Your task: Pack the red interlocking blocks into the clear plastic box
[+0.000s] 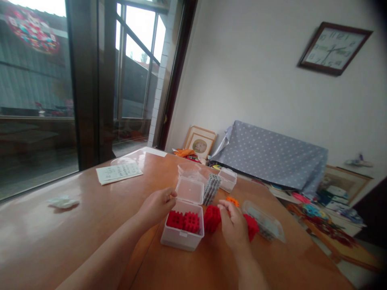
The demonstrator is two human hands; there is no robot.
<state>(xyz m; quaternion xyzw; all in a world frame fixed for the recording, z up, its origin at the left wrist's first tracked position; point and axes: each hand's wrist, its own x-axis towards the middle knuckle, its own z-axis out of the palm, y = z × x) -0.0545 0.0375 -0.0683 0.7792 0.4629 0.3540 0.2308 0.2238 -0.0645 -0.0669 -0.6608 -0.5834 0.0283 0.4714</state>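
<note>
A clear plastic box (182, 243) with its lid (190, 190) hinged back holds red interlocking plastic blocks (183, 221). My left hand (159, 204) is over the box's left rim, its fingers curled together; whatever they may hold is hidden. Right of the box stands a stack of red blocks (212, 218). Beside that stack is my right hand (235, 223), fingers bent and thumb close to them; I cannot make out anything between them. More red blocks (251, 226) show past that hand, and an orange block (232, 201) lies behind it. A grey block stack (212, 188) leans behind the box.
A clear container (264, 221) with grey pieces lies at the right. Another clear box (227, 179) and clear plastic packaging (191, 171) are at the back. Printed paper sheets (119, 173) and a crumpled plastic wrapper (63, 201) lie on the left of the wooden table (99, 225).
</note>
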